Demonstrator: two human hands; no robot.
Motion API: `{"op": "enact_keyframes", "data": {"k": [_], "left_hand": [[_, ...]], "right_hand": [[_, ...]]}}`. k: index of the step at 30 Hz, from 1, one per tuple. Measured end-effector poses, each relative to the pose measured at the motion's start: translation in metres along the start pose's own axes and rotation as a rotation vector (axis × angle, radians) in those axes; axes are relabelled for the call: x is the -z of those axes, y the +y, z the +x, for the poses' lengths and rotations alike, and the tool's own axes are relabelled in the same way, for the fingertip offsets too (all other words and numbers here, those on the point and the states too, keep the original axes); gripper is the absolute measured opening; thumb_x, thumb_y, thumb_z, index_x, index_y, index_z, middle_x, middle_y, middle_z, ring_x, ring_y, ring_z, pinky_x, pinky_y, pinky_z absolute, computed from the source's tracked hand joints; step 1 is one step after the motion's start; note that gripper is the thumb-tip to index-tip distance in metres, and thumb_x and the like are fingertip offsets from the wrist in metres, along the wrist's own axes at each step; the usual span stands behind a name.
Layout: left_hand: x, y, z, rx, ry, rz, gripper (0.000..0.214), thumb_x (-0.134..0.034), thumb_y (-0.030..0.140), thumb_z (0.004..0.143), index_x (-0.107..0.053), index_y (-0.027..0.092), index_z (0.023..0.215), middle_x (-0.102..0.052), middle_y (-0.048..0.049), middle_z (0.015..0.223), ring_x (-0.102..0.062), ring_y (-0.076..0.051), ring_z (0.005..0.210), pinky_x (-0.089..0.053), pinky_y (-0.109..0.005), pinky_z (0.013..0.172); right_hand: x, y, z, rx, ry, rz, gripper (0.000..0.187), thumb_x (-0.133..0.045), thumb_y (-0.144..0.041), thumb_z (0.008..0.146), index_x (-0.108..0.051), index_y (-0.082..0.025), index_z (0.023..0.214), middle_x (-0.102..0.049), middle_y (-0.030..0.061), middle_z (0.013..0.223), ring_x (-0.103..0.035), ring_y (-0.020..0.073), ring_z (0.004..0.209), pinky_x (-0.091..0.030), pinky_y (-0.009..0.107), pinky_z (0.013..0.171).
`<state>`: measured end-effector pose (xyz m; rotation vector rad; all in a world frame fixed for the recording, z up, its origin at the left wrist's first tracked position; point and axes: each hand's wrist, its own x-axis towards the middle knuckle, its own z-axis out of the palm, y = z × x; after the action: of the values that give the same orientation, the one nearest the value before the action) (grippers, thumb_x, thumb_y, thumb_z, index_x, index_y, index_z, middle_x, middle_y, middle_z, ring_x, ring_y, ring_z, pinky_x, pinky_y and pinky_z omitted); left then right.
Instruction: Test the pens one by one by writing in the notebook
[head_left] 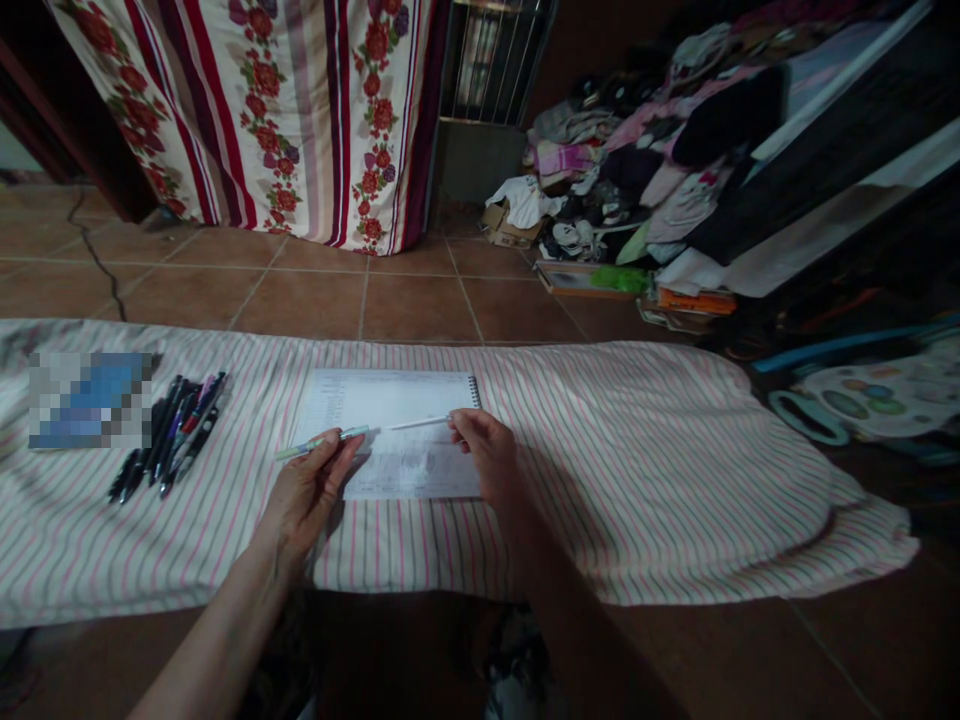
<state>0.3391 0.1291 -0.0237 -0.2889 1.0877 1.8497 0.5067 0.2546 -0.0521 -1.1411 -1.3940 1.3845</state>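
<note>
My left hand (309, 490) pinches a pale green pen barrel (321, 441) over the left edge of a spiral notebook (397, 432). With its fingertips closed, my right hand (487, 458) grips the end of a thin white refill (416, 424) that runs out of the barrel. Both hands hover just above the open page, which lies on a striped cloth (637, 480) spread over the floor.
Several dark pens (169, 435) lie in a row on the cloth to the left, beside a blurred blue item (90, 398). A floral curtain (285, 110) hangs behind. Piled clothes and clutter (637, 170) fill the back right. Tiled floor (420, 300) lies beyond the cloth.
</note>
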Motion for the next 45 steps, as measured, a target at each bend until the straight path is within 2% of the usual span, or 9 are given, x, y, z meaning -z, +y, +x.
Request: {"op": "enact_keyframes", "data": {"k": [8,13,17,23,28,31,40,45], "left_hand": [[0.004,0.002,0.003,0.006,-0.003,-0.012,0.018,-0.045,-0.001,0.083,-0.061,0.006,0.077,-0.068,-0.0074,0.074,-0.069,-0.017,0.071,-0.059,-0.021,0.064],[0.003,0.003,0.002,0.013,0.001,-0.017,0.018,-0.045,-0.002,0.083,-0.06,0.006,0.077,-0.068,-0.0074,0.074,-0.069,-0.016,0.071,-0.058,-0.021,0.065],[0.004,0.001,0.002,0.014,0.004,0.0,0.017,-0.046,-0.001,0.083,-0.06,0.006,0.077,-0.067,-0.0066,0.072,-0.069,-0.017,0.071,-0.059,-0.022,0.065],[0.006,-0.004,0.002,-0.004,-0.034,0.035,0.014,-0.05,-0.001,0.081,-0.061,0.005,0.075,-0.067,-0.0068,0.071,-0.069,-0.019,0.072,-0.059,-0.024,0.066],[0.004,-0.006,0.0,0.0,-0.047,0.039,0.014,-0.051,-0.002,0.08,-0.062,0.005,0.073,-0.067,-0.0066,0.071,-0.069,-0.018,0.07,-0.059,-0.024,0.067],[0.003,-0.008,0.0,0.007,-0.049,0.042,0.014,-0.051,-0.002,0.08,-0.062,0.004,0.073,-0.067,-0.0066,0.07,-0.069,-0.018,0.07,-0.059,-0.024,0.067],[0.002,-0.013,-0.003,-0.009,-0.069,0.113,0.014,-0.053,-0.001,0.079,-0.063,0.005,0.072,-0.066,-0.0064,0.068,-0.069,-0.018,0.068,-0.059,-0.023,0.063],[-0.004,-0.02,-0.004,0.006,-0.095,0.116,0.014,-0.053,-0.002,0.079,-0.062,0.006,0.072,-0.066,-0.0064,0.068,-0.069,-0.017,0.067,-0.058,-0.023,0.063]], "right_hand": [[-0.023,-0.001,-0.008,-0.099,-0.078,0.109,0.029,-0.067,-0.042,0.066,-0.065,-0.015,0.077,-0.069,0.0046,0.07,-0.065,0.015,0.063,-0.049,0.023,0.05],[-0.031,0.006,-0.006,-0.096,-0.11,0.091,0.03,-0.065,-0.041,0.067,-0.064,-0.015,0.08,-0.07,0.0046,0.069,-0.067,0.0163,0.066,-0.051,0.023,0.053],[-0.031,0.013,-0.001,0.005,-0.132,-0.139,0.022,-0.058,-0.037,0.073,-0.064,-0.016,0.08,-0.069,0.0031,0.068,-0.066,0.0154,0.061,-0.047,0.022,0.05],[-0.026,0.011,-0.001,0.247,-0.12,-0.63,0.016,-0.053,-0.031,0.078,-0.067,-0.021,0.078,-0.069,0.0006,0.072,-0.064,0.0151,0.066,-0.047,0.025,0.066],[-0.028,0.009,-0.006,0.374,-0.099,-0.85,0.015,-0.053,-0.025,0.08,-0.067,-0.021,0.078,-0.066,0.0021,0.075,-0.061,0.0137,0.066,-0.043,0.023,0.065],[-0.029,0.009,-0.007,0.398,-0.086,-0.943,0.015,-0.054,-0.026,0.081,-0.068,-0.021,0.077,-0.064,0.0024,0.075,-0.059,0.0131,0.065,-0.04,0.022,0.061],[-0.027,0.01,-0.008,0.415,-0.073,-0.954,0.015,-0.054,-0.021,0.081,-0.069,-0.022,0.085,-0.066,0.0028,0.08,-0.061,0.0141,0.069,-0.042,0.023,0.063],[-0.026,0.007,-0.011,0.47,-0.075,-0.832,0.018,-0.052,-0.02,0.081,-0.068,-0.019,0.089,-0.067,0.0039,0.083,-0.062,0.0147,0.067,-0.046,0.025,0.065]]}}
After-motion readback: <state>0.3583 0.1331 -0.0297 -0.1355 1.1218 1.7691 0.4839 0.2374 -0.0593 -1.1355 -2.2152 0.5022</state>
